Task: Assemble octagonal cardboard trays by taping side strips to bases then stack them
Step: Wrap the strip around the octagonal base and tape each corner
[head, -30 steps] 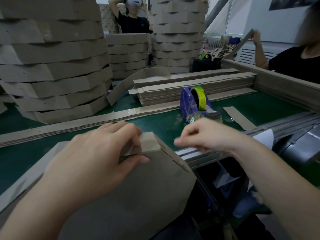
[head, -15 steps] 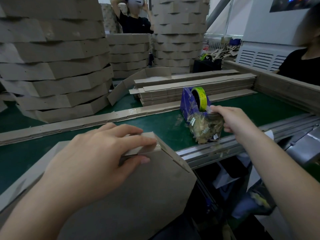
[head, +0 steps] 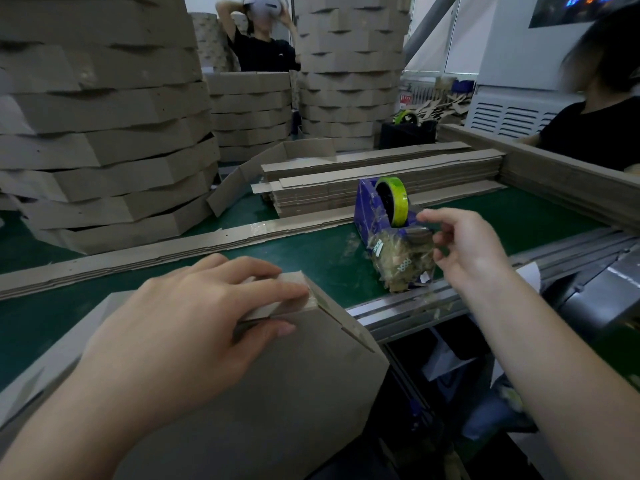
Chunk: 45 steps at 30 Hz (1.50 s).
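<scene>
A partly built cardboard tray [head: 277,393] leans toward me over the table's near edge, its flat base facing me. My left hand [head: 194,323] grips its top corner, fingers over the folded side strip [head: 294,301] and thumb on the base. My right hand [head: 467,251] is at the front of the purple tape dispenser [head: 372,209], which carries a yellow-green roll [head: 398,197]. Its fingers are curled and pinch at the clear tape end by the cutter; the tape itself is hard to see.
A tall stack of finished trays [head: 104,150] fills the left. Flat side strips [head: 381,178] are piled behind the dispenser, and a long strip [head: 173,251] lies across the green table [head: 311,261]. A metal rail [head: 433,303] edges the table. Two people work at the back and right.
My right hand went from beside the tray's corner out to the tape dispenser and now pinches at its front. My left hand kept its hold on the tray corner.
</scene>
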### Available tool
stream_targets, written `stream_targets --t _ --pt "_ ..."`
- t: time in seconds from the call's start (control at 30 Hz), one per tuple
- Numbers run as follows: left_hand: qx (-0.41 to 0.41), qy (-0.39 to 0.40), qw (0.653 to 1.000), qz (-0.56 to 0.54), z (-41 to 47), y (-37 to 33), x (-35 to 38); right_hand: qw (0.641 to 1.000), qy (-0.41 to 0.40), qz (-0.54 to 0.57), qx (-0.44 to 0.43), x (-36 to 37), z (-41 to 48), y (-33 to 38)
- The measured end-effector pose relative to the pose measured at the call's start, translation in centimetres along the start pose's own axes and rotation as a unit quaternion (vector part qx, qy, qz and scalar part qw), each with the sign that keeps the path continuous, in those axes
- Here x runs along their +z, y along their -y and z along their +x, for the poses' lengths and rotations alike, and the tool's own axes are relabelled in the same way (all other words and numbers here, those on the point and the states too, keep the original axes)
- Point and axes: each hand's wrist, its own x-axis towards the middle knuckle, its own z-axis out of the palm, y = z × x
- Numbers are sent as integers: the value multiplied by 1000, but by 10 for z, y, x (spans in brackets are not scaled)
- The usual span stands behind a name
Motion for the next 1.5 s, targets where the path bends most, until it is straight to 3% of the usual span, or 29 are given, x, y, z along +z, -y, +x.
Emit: stream_targets --t 0.23,0.3,0.4,0.53,0.63,0.73,0.9,1.0,1.17,1.5 --pt "0 7 1000 -7 3 1 1 989 11 46 -141 -12 -16 -33" --pt "-1 10 1000 -9 3 2 2 986 -1 -8 -167 -16 -16 -38" --pt "0 11 1000 -24 3 3 1 960 -38 -184 -210 -22 -17 -42" --pt "-6 6 1000 -19 2 3 0 924 -106 -310 -198 -39 -23 -51" --pt "-10 -4 1000 -22 2 2 0 927 -32 -270 -258 -37 -38 -48" --pt "-17 -10 999 -30 3 1 1 932 98 -194 -289 -15 -57 -28" --pt "-18 -28 999 -27 2 -3 -2 899 339 -117 -253 25 -81 3" --pt "-21 -33 999 -18 1 -6 -5 877 434 -89 -183 44 -84 12" --pt "-30 -35 999 -19 -2 -8 -6 845 487 -194 -105 61 -77 7" --pt "-66 -51 995 -51 -7 -8 -5 843 488 -218 -60 59 -77 4"
